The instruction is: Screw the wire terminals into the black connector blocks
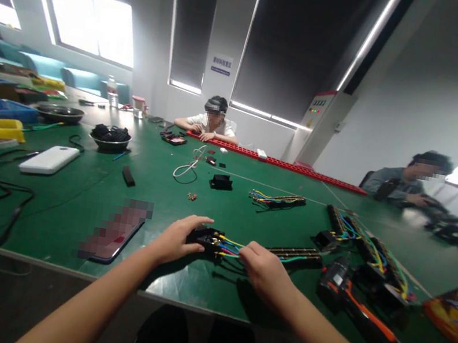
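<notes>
On the bench, your right hand pinches coloured wires.
Your left hand clasps the black housing: brace it, don't tug.

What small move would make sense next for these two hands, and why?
Probably a gentle easing of the coloured wires by the right hand, with the left hand bracing the black housing. The left thumb and fingers span the housing, the right fingers are closed at the wires, and these look slightly spread.

The right hand hides part of the coloured wires (the orange bag looks blurred).
</notes>
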### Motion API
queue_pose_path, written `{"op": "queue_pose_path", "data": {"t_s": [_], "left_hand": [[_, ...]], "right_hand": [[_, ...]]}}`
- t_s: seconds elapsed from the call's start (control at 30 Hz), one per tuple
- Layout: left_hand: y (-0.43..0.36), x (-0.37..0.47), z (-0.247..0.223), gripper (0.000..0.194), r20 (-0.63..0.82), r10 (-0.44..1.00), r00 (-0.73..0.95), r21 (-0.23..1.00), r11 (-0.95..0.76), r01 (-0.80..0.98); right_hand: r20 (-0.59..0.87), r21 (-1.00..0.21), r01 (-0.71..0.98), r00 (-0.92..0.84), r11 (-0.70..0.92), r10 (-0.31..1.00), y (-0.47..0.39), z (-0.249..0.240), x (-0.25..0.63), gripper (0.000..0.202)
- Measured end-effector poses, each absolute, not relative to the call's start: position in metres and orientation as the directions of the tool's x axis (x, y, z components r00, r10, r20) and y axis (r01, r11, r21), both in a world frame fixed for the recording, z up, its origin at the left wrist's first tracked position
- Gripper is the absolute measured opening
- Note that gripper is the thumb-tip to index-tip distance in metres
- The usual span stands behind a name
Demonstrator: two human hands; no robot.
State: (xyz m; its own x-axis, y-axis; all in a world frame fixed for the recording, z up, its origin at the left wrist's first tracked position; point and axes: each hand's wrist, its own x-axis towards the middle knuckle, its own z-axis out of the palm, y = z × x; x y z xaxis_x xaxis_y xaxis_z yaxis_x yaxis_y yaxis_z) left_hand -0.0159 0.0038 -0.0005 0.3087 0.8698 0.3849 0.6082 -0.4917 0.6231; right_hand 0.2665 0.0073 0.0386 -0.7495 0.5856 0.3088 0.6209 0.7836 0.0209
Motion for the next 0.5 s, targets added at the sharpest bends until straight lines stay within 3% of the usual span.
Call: {"op": "queue_pose_path", "data": {"t_s": [0.13,0.23,0.5], "left_hand": [[0.004,-0.017,0.002,0.038,0.358,0.857,0.371,0.607,-0.515,0.605],[0.005,-0.018,0.002,0.038,0.365,0.848,0.384,0.592,-0.530,0.607],[0.002,-0.016,-0.001,0.040,0.394,0.837,0.380,0.571,-0.547,0.612]], "right_hand": [[0.291,-0.169,0.635,-0.699,0.754,0.654,0.020,0.048,0.266,0.019],[0.260,-0.269,0.609,-0.700,0.746,0.665,0.028,0.049,0.264,0.019],[0.212,-0.303,0.603,-0.712,0.738,0.669,0.033,0.047,0.253,0.018]]}}
